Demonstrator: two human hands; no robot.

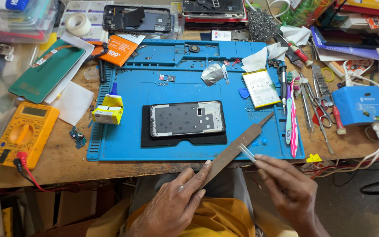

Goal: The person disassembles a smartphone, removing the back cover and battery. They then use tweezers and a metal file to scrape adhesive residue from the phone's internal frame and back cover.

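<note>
The fingers (197,175) of the left hand (174,204) were closed around the low end of a long brown metal file (233,149). The file slanted up to the right, over the front edge of the blue mat (128,145). The fingers (262,161) of the right hand (288,193) pinched a small clear strip (246,152) and held it against the file. Just behind the file, on the mat, lay a phone frame (186,118) on a black pad (184,138). A yellow glue tube (109,109) sat to its left and a flat battery (261,88) to its right. A yellow meter (24,133) rested on the wooden surface (66,162), far left.
</note>
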